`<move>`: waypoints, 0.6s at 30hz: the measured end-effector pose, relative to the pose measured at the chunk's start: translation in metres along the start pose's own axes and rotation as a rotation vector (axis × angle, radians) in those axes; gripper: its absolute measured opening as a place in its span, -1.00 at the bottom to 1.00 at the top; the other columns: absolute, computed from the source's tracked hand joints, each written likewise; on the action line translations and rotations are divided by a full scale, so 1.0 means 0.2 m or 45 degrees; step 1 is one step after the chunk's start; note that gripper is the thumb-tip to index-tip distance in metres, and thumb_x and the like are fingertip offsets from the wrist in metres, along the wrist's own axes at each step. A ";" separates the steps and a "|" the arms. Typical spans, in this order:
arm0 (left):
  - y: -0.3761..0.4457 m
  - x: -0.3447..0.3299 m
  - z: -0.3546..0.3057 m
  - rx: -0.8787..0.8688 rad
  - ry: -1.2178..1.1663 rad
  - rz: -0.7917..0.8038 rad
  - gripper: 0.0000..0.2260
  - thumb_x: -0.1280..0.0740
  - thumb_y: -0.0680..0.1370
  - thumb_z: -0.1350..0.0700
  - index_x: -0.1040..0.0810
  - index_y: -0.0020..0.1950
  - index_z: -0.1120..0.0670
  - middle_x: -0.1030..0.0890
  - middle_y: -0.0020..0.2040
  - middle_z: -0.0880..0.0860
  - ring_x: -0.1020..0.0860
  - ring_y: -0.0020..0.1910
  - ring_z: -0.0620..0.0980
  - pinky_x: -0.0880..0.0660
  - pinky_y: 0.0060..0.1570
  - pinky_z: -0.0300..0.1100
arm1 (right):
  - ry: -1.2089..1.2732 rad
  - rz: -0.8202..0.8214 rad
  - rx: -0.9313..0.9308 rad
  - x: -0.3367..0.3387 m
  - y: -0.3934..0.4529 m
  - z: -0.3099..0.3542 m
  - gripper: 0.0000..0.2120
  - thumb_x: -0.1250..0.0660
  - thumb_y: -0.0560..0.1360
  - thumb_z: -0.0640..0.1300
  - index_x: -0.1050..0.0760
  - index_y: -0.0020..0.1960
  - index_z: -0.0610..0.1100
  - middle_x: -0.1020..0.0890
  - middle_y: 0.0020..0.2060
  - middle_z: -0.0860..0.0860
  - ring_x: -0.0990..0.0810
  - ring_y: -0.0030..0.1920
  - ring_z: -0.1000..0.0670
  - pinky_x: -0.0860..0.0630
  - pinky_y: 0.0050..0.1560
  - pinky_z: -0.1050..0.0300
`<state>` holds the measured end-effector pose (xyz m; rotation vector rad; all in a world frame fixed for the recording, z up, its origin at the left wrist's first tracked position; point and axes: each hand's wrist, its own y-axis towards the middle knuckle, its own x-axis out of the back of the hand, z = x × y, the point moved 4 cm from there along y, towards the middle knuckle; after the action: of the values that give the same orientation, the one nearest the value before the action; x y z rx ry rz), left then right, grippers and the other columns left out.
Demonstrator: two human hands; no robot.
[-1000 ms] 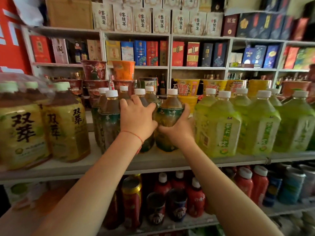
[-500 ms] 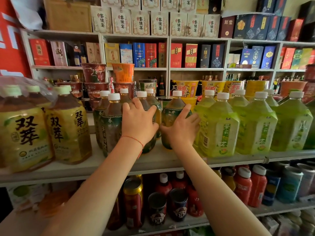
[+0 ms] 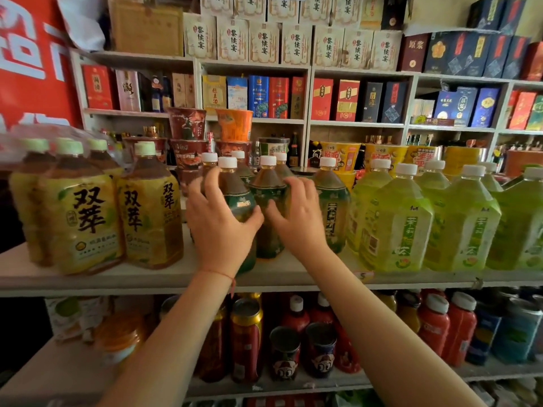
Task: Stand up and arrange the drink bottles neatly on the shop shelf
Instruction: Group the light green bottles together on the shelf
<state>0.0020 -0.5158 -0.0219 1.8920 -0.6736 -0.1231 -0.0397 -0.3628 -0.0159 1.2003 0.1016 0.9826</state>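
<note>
Since a second ago my left hand (image 3: 220, 227) has shifted to the front dark tea bottle (image 3: 235, 201) at 12 o'clock on the shelf (image 3: 147, 277), fingers curled around it, my right hand (image 3: 296, 218) cupping its neighbour (image 3: 269, 201), so this row is being straightened.

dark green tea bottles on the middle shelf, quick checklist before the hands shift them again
1. Left hand wraps the front dark tea bottle: ok.
2. Right hand holds the neighbouring bottle: ok.
3. Both bottles upright, caps on: ok.
4. Third dark bottle on the right stands upright: ok.
5. Front bottle's base well back from the shelf edge: cannot tell, the wrist hides it.
6. Dark bottles in a straight row: not ok, staggered.
</note>
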 end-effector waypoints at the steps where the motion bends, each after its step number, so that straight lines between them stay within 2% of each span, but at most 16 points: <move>1: 0.00 -0.01 0.04 0.132 -0.150 0.070 -0.22 -0.49 0.40 -0.16 -0.28 0.50 0.12 -0.41 0.38 0.17 -0.36 0.35 0.09 -0.42 0.32 0.02 | 0.132 0.125 -0.109 -0.03 0.01 0.01 -0.41 -0.40 0.55 -0.01 -0.25 0.49 -0.10 -0.35 0.41 -0.04 -0.34 0.40 0.00 -0.39 0.34 0.09; 3: 0.00 -0.04 0.09 0.279 -0.324 0.172 -0.14 -0.55 0.36 -0.16 -0.24 0.53 0.06 -0.39 0.41 0.10 -0.32 0.40 0.03 -0.35 0.36 -0.06 | 0.286 0.275 -0.311 -0.08 0.05 0.00 -0.24 -0.47 0.50 -0.01 -0.14 0.55 -0.06 -0.30 0.47 -0.02 -0.31 0.45 0.00 -0.36 0.36 0.07; 5: 0.00 -0.04 0.12 0.318 -0.387 0.221 -0.13 -0.58 0.34 -0.16 -0.23 0.53 0.01 -0.35 0.44 0.06 -0.28 0.44 0.01 -0.28 0.37 -0.12 | 0.357 0.391 -0.421 -0.12 0.08 -0.03 -0.08 -0.54 0.44 -0.03 -0.04 0.59 -0.04 -0.27 0.52 -0.04 -0.30 0.48 -0.06 -0.35 0.41 -0.03; 9: 0.01 -0.04 0.16 0.330 -0.454 0.245 -0.16 -0.60 0.34 -0.13 -0.25 0.51 -0.02 -0.36 0.42 0.02 -0.28 0.43 0.02 -0.28 0.37 -0.11 | 0.509 0.522 -0.611 -0.18 0.08 -0.08 0.08 -0.60 0.35 -0.03 0.05 0.60 -0.01 -0.40 0.44 -0.08 -0.43 0.40 -0.12 -0.45 0.37 -0.16; 12: -0.02 -0.04 0.13 0.282 -0.297 0.135 -0.17 -0.57 0.34 -0.17 -0.27 0.50 -0.02 -0.38 0.39 0.07 -0.31 0.38 0.08 -0.29 0.28 -0.12 | 0.482 0.472 -0.604 -0.18 0.07 -0.08 0.11 -0.62 0.31 0.02 0.06 0.59 0.01 -0.38 0.44 -0.07 -0.41 0.41 -0.12 -0.45 0.38 -0.18; 15: -0.07 -0.03 0.11 0.259 0.029 -0.050 -0.19 -0.52 0.37 -0.19 -0.27 0.52 -0.01 -0.35 0.40 0.21 -0.33 0.35 0.24 -0.40 0.25 0.12 | 0.351 0.382 -0.538 -0.16 0.02 -0.06 0.09 -0.61 0.31 0.08 0.04 0.58 0.02 -0.32 0.44 -0.06 -0.36 0.42 -0.10 -0.43 0.39 -0.13; 18: -0.08 -0.04 0.09 0.235 0.148 -0.122 -0.21 -0.49 0.40 -0.15 -0.27 0.55 0.00 -0.32 0.43 0.28 -0.33 0.37 0.30 -0.42 0.24 0.23 | 0.174 0.249 -0.474 -0.12 -0.06 0.00 0.09 -0.57 0.32 0.19 0.06 0.58 -0.04 -0.28 0.40 -0.11 -0.36 0.39 -0.14 -0.46 0.34 -0.09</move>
<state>-0.0054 -0.5227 -0.0466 2.0919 -0.5301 -0.0118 -0.0463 -0.3793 -0.0357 0.8110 -0.0905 1.1955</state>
